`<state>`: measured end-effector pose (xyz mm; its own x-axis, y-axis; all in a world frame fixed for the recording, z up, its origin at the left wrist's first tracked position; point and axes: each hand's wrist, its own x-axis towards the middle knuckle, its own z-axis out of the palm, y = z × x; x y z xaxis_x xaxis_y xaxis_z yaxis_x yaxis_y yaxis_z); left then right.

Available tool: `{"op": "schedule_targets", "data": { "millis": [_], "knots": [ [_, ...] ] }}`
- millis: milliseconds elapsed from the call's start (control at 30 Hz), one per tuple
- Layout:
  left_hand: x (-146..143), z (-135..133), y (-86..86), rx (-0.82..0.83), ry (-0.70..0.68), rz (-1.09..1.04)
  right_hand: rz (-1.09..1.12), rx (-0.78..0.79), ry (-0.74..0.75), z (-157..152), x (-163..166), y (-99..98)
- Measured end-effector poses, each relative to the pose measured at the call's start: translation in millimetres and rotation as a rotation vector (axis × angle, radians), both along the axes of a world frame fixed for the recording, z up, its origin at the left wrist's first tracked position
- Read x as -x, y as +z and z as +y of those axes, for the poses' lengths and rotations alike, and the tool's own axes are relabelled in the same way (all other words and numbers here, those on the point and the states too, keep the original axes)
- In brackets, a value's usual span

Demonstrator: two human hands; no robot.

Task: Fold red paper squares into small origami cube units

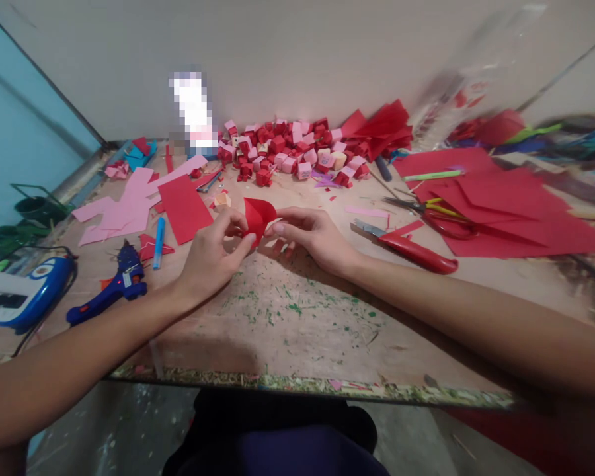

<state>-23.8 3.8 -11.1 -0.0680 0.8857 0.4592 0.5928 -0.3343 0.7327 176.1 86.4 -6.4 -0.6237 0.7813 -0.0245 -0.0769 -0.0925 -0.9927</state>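
Observation:
A small piece of red paper [258, 215], bent into a curve, is held up over the middle of the table. My left hand [215, 248] pinches its lower left side between thumb and fingers. At the paper's right edge, my right hand [315, 238] closes thumb and forefinger on it, the other fingers curled below. A flat red paper rectangle [185, 208] lies just left of my left hand. Behind the hands sits a small cream paper piece [222, 200]. The utility knife [411, 250] with a red handle rests right of my right hand.
Several red and pink paper cubes [287, 149] are heaped against the wall. Left are pink paper cutouts [121, 208], a blue marker [159, 243] and a blue glue gun [112, 284]. Right are scissors [436, 215] on red sheets [510, 205]. A bright blurred-out device [194, 112] stands behind.

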Motion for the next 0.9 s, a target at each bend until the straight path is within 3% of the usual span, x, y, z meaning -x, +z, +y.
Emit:
{"op": "schedule_targets", "data": {
  "millis": [267,500,900],
  "knots": [
    [-2.7,2.8,-2.3,0.210,-0.200,-0.404,-0.106,-0.166,0.026,4.1,-1.4,-0.2],
    [-5.8,2.3,0.7,0.361,-0.313,-0.509,-0.117,-0.220,0.092,6.4,-3.5,-1.0],
    [-3.2,6.6,-1.5,0.380,-0.197,-0.437,-0.135,-0.291,0.155,7.6,-4.9,-4.9]
  ]
}}
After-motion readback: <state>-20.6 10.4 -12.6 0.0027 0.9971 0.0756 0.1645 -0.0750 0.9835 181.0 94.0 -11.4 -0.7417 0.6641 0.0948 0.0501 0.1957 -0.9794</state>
